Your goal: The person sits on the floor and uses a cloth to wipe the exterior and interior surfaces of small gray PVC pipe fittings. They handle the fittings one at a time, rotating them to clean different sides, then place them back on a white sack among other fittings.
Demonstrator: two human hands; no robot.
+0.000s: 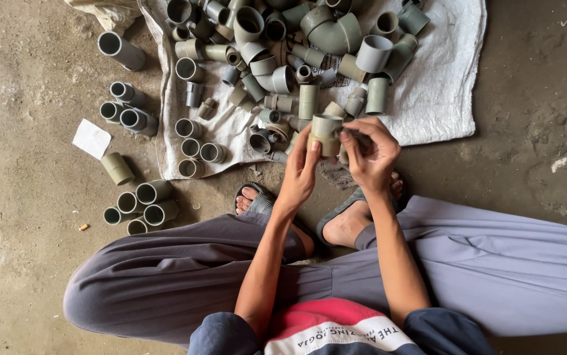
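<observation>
while left hand (300, 172) grips a pipe fitting (326, 133), right hand (370, 154) pinches something unclear.

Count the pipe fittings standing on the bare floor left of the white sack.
11 fittings: one at top, three clustered below, one lying beside the white paper, and six grouped near the left foot. None seem hidden.

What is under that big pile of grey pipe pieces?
A white woven sack lies spread under the pile of pipe fittings, on the concrete floor. Its edges show, but the middle is covered by fittings, so anything beneath them stays hidden.
</observation>
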